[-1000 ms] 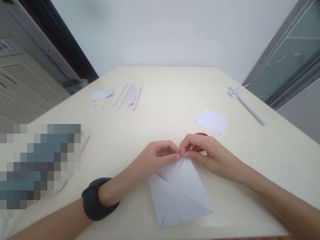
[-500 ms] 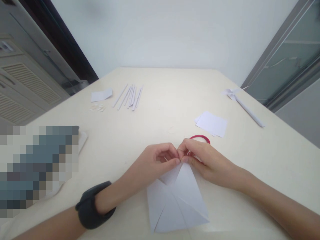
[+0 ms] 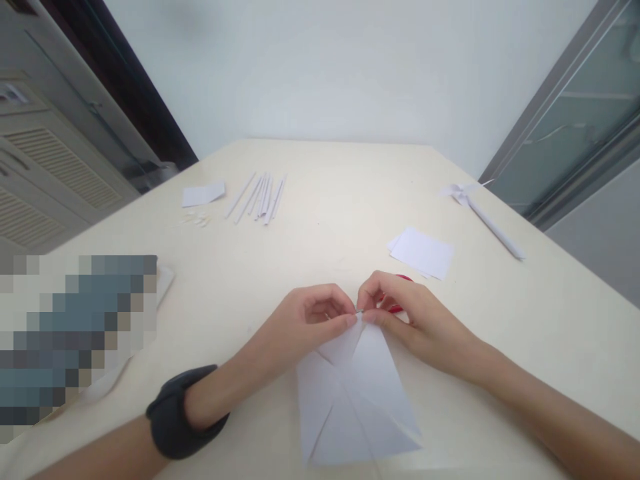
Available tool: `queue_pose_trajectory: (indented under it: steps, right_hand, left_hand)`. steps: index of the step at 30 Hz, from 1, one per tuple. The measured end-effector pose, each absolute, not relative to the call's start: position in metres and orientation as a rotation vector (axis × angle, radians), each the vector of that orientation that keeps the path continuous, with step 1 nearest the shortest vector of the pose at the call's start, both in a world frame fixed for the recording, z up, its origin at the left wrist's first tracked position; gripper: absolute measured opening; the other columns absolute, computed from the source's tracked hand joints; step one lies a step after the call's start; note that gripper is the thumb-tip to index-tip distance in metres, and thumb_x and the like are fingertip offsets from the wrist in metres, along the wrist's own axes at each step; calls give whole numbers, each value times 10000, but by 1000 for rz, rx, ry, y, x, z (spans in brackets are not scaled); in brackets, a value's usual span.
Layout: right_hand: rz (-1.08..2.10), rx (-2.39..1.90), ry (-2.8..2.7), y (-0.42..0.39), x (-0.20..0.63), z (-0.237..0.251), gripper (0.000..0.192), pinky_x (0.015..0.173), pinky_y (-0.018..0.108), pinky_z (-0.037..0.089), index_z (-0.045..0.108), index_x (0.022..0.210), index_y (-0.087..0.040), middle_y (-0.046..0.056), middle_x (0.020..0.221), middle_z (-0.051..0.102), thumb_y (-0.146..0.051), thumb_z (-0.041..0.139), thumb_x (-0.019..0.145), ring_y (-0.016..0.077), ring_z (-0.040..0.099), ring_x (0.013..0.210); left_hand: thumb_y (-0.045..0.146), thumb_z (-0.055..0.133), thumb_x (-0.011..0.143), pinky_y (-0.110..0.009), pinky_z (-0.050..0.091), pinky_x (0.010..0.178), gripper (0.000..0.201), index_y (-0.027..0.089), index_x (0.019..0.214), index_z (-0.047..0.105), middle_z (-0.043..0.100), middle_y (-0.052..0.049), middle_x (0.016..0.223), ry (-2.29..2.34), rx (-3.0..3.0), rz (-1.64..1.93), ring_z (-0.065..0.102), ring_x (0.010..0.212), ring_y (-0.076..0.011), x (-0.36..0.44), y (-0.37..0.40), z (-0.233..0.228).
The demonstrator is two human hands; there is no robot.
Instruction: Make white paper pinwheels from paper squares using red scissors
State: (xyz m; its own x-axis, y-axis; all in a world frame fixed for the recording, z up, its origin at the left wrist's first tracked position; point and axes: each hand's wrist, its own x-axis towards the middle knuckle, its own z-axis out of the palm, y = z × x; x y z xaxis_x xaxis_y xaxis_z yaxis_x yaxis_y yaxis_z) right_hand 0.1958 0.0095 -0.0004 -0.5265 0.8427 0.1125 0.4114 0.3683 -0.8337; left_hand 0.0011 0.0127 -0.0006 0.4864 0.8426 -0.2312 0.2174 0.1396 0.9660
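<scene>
A cream table (image 3: 320,200) fills the view, seen from above by the person working at it. At far left lies a blurred-out patch, and beyond it a small paper slip (image 3: 203,194), a few tiny scraps and a loose row of rolled paper sticks (image 3: 257,195). Near the front centre lies a white paper square (image 3: 353,400), cut along its diagonals so that its flaps can lift; two flaps are already drawn up to a point at the sheet's far edge, while the nearer flaps lie flat, so the folding looks roughly half done. The left hand (image 3: 307,320), with a dark band on its wrist, pinches that gathered point between thumb and forefinger. The right hand (image 3: 413,317) meets it fingertip to fingertip, gripping the same point; something thin and dark shows between the fingers, too small to identify. A red loop (image 3: 397,308) peeks out behind the right hand. Further right sits a stack of paper squares (image 3: 423,252), and beyond it a finished paper pinwheel (image 3: 480,207) on its stick.
</scene>
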Motion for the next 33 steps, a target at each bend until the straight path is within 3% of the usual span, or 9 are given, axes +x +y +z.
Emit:
queue_pose_trajectory:
  steps: [6, 12, 33]
  right_hand:
    - [1237, -1034, -1975, 13, 197, 4, 35, 658, 229, 420, 567, 830, -215, -41, 847, 611, -198, 549, 855, 96, 546, 766]
    - [1435, -903, -1897, 12, 197, 9, 57, 729, 264, 432, 602, 876, -215, -20, 902, 607, -185, 559, 855, 113, 557, 809]
    - [1466, -965, -1790, 11, 195, 4, 63, 660, 257, 405, 576, 829, -220, -30, 838, 603, -274, 607, 829, 104, 553, 729]
  left_hand:
    - [265, 601, 810, -194, 382, 588, 112, 166, 756, 594, 569, 32, 709, 1000, 1444, 677, 533, 669, -93, 1, 8, 4]
    - [291, 596, 817, -215, 394, 605, 129, 165, 794, 593, 593, 10, 759, 978, 1413, 620, 547, 691, -108, -1, 8, 3]
    - [260, 646, 784, -193, 397, 672, 102, 165, 748, 634, 613, 20, 756, 913, 1264, 681, 556, 748, -100, 1, 9, 1]
